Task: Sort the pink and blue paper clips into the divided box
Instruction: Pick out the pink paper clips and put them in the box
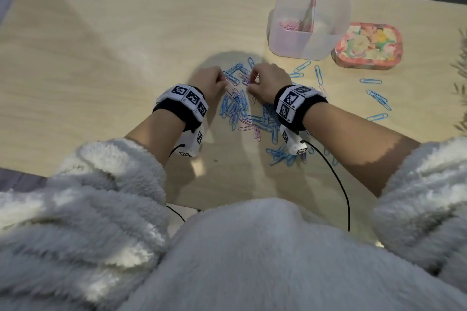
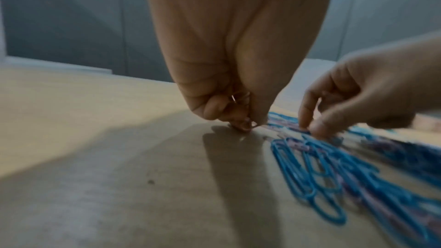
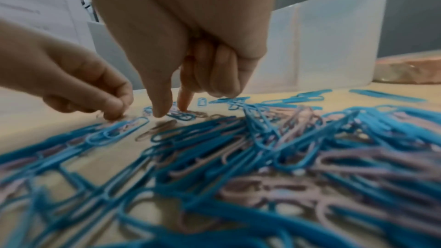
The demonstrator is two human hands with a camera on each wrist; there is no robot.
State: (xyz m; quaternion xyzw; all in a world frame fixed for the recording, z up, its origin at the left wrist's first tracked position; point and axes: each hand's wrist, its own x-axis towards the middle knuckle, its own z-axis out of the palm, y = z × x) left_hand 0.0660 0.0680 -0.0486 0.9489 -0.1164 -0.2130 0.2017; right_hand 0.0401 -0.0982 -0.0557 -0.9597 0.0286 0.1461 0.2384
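A mixed pile of blue and pink paper clips [image 1: 240, 111] lies on the wooden table [image 1: 101, 33] between my wrists. My left hand [image 1: 223, 80] is at the pile's left edge. Its fingers are curled around several pink clips [image 2: 241, 98] while the fingertips pinch another down on the table. My right hand [image 1: 250, 84] hovers over the pile's far end, thumb and forefinger [image 3: 162, 108] pinching at a clip, the other fingers curled. The clear divided box [image 1: 326, 45] stands at the back right, with pink clips [image 1: 290, 25] in its left compartment.
A floral tin [image 1: 369, 45] sits right of the box. Loose blue clips [image 1: 377, 97] are scattered across the table's right side. A plant [image 1: 461, 78] shows at the right edge. Cables trail from both wrist cameras toward my fluffy white sleeves.
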